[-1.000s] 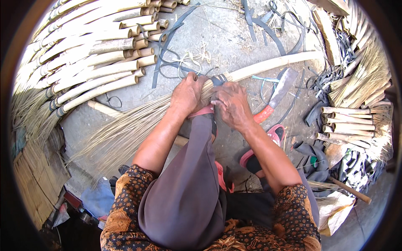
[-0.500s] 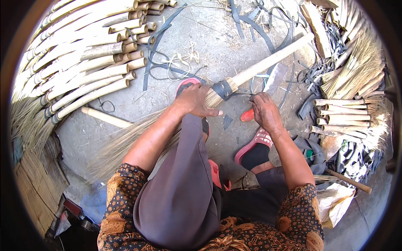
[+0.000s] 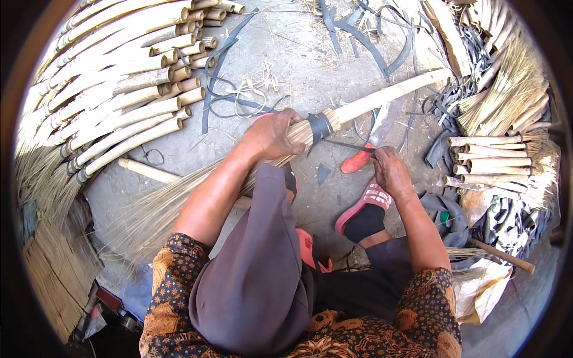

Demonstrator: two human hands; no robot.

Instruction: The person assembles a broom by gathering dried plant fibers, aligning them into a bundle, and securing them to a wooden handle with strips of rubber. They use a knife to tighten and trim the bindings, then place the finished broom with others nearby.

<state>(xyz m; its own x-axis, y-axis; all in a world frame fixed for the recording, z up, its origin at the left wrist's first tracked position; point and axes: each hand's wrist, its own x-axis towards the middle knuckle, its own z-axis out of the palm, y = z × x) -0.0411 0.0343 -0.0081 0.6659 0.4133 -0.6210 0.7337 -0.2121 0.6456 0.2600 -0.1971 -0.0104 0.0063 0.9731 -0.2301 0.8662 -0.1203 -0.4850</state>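
A broom [image 3: 391,91] with a pale bamboo handle and thin stiff bristles lies slantwise across my raised leg. My left hand [image 3: 271,136] is wrapped round its bristle bundle, just below the binding. A dark rubber strip [image 3: 320,126] is wound round the neck, where bristles meet the handle. The strip's free end runs taut to my right hand [image 3: 392,171], which pinches it. Under the handle lies a large knife [image 3: 387,122] with a red grip, on the floor close to my right hand.
Many bound brooms [image 3: 131,110] are stacked at the upper left. Loose rubber strips [image 3: 370,42] and pale string [image 3: 253,89] lie on the concrete floor. Shorter bamboo-handled bundles [image 3: 495,161] and bristle bunches [image 3: 507,89] are piled at the right. A bamboo pole [image 3: 149,171] lies at left.
My right hand has moved right and slightly down, drawing the rubber strip out longer and tighter. The broom has turned a little, its handle end now lower. My left hand still grips the bristles.
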